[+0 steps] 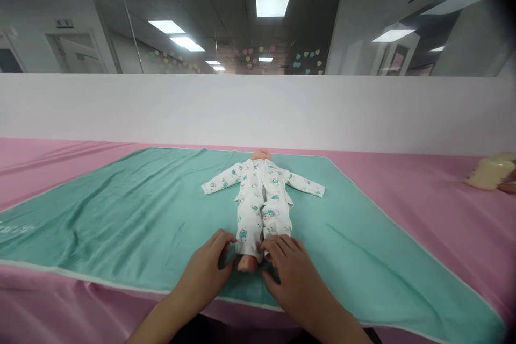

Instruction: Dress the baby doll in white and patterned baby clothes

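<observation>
A baby doll (261, 155) lies on its back on a green towel (141, 215), its head towards the wall. It wears a white printed jacket (245, 172) with the sleeves spread wide, and white printed trousers (250, 220). One bare foot (247, 263) pokes out of the left trouser leg. My left hand (207, 266) is beside that cuff, fingers bent and thumb apart, fingertips at the fabric's edge. Over the lower right trouser leg rests my right hand (292, 274), its fingers on the cloth and its thumb apart, covering the other foot.
A pink cloth (403, 183) lies under the towel. At the far right edge is a pale yellow object (489, 172) with part of another person's hand (510, 180) against it. Behind the table stands a low white wall (258, 113) with a mirror or glass (226, 32) above.
</observation>
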`<state>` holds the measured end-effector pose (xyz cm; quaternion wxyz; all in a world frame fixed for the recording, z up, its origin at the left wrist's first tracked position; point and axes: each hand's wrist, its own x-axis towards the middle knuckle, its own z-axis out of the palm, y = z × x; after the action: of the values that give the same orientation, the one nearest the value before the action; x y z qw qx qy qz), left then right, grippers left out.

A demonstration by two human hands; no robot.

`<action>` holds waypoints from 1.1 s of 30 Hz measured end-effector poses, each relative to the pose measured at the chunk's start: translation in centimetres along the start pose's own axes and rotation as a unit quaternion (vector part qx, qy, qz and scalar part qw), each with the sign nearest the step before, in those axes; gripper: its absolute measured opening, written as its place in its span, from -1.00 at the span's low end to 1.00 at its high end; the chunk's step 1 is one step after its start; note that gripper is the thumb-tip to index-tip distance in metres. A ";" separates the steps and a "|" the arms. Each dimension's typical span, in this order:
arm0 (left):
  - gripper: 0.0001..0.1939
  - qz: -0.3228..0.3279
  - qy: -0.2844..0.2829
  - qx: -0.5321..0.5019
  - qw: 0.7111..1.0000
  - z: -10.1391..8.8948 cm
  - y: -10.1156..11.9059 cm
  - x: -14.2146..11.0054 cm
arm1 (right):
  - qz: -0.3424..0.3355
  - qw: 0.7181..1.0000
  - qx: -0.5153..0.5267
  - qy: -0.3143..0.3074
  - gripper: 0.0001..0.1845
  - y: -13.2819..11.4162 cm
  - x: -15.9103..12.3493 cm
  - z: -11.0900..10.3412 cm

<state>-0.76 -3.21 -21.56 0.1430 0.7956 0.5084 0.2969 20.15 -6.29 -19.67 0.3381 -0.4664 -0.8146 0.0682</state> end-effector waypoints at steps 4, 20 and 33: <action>-0.70 0.022 -0.002 0.035 0.999 0.2 0.9 0.4 | 0.018 0.995 -0.092 0.028 -0.78 -0.8 0.5 2.0; -0.87 -0.005 0.149 -0.040 0.988 -0.2 1.4 0.1 | 0.102 0.944 0.311 0.048 -0.87 -2.2 1.6 2.8; -0.85 -0.078 0.000 -0.399 0.914 -1.2 1.7 0.9 | 0.044 0.981 0.182 0.056 -0.90 -3.1 1.8 2.7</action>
<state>-0.01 -3.23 -19.39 0.4709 0.6302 0.4077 0.4634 15.73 -6.01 -19.51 0.4594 -0.4359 -0.7466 0.2038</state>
